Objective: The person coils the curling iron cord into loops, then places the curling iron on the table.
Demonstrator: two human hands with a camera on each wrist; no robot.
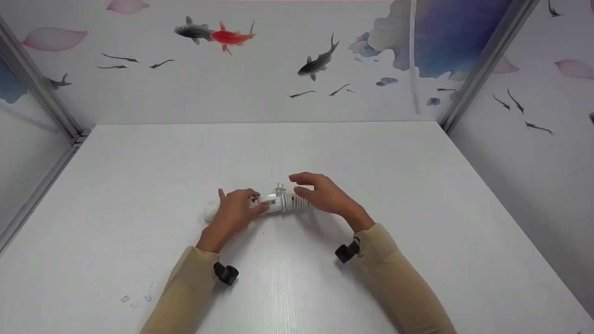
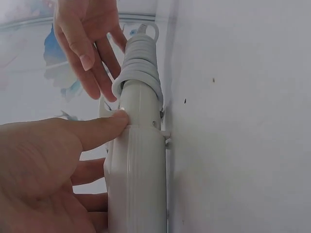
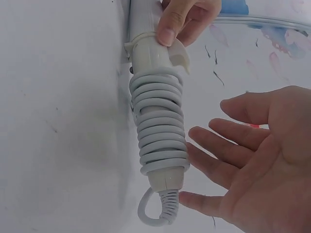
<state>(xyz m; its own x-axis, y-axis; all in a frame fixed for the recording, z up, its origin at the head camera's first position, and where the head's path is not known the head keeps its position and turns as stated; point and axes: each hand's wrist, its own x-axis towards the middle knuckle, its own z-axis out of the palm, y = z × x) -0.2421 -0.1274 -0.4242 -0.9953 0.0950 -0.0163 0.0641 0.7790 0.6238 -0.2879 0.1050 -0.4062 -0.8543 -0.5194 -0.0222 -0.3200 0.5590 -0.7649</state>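
Observation:
A long white electrical appliance, which looks like a curling iron [image 1: 273, 202], lies on the table with its cord [image 3: 160, 127] wound tightly round the handle. My left hand [image 1: 233, 209] grips the body at its middle; in the left wrist view the thumb presses near the joint and the fingers lie along the far side. My right hand [image 1: 328, 194] hovers at the corded end, fingers spread and loosely bent, with nothing held. In the right wrist view its fingertips lie close beside the coils; whether they touch is unclear. The two-pin plug [image 1: 280, 187] sticks up behind the handle.
The white table [image 1: 297, 287] carries small dark specks and a few smudges at the front left. White panels [image 1: 260, 88] painted with fish and petals stand behind and on both sides, framed by metal posts [image 1: 487, 69].

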